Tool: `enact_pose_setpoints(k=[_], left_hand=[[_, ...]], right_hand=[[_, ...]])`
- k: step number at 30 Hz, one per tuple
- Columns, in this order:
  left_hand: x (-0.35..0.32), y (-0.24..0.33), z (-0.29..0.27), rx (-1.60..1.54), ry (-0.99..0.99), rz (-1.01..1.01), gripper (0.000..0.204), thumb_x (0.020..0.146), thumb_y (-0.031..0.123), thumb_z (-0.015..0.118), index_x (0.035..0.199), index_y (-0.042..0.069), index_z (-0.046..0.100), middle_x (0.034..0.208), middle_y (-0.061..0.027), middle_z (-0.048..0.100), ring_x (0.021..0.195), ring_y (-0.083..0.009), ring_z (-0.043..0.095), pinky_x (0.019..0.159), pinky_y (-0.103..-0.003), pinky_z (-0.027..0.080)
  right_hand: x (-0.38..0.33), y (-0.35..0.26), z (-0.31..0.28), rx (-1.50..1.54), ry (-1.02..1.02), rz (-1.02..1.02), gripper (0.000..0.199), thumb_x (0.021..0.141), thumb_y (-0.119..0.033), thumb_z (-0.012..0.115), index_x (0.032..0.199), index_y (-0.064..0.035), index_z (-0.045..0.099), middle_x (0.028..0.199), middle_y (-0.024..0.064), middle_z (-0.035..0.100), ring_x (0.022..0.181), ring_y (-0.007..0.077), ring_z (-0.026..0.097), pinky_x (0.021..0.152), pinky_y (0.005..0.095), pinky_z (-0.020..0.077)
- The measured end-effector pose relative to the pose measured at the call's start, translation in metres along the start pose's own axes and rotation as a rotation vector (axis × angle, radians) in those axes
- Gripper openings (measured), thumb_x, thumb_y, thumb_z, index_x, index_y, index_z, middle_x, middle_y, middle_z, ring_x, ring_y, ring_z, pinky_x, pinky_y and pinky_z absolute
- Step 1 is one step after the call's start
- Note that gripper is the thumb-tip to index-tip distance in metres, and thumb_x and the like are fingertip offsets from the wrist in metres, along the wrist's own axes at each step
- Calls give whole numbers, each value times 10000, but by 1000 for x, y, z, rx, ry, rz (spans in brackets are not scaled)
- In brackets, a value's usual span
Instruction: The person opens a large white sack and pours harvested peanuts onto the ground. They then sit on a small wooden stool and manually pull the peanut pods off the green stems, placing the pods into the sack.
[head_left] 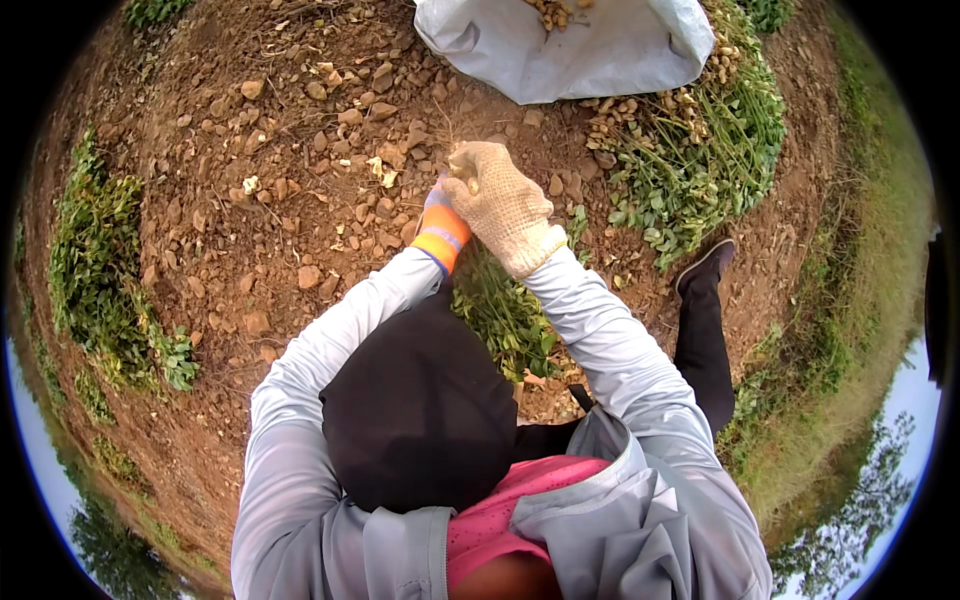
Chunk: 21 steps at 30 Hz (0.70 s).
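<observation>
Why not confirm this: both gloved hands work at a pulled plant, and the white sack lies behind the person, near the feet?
Not quite. The head view shows the sack ahead of the person, beyond the right hand and left hand, which do meet at the plant.

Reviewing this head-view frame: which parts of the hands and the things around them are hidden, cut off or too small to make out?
- Left hand: mostly hidden behind the right hand; only its orange cuff shows, so its grip cannot be told.
- Small thing at the right glove's fingertips: too small to identify.
- White sack: cut off by the top edge; its contents barely show.
- Plant stems below the hands: partly hidden by the sleeves.
</observation>
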<state>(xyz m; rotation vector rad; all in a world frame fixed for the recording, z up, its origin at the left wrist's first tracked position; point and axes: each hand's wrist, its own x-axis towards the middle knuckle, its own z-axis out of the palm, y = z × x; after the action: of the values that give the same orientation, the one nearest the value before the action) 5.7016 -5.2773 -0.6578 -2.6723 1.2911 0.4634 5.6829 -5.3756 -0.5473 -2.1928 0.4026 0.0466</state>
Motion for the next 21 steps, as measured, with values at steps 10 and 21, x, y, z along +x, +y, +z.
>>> enact_pose_setpoints(k=[10, 21], left_hand=[[3, 10, 58, -1146, 159, -29, 406, 912, 317, 409, 1255, 116, 495, 1306, -89, 483, 1211, -243, 426, 1004, -362, 336], [2, 7, 27, -1451, -85, -541, 432, 910, 278, 437, 1294, 81, 452, 1266, -92, 521, 1139, -239, 485, 1000, -359, 351]], right_hand=[[23, -17, -20, -239, -333, 181, 336, 794, -341, 627, 1005, -89, 553, 1019, 162, 609, 917, 363, 609, 786, 414, 488], [21, -3, -8, -349, -317, -5, 234, 820, -255, 556, 989, -98, 594, 988, 163, 605, 909, 356, 605, 762, 418, 498]])
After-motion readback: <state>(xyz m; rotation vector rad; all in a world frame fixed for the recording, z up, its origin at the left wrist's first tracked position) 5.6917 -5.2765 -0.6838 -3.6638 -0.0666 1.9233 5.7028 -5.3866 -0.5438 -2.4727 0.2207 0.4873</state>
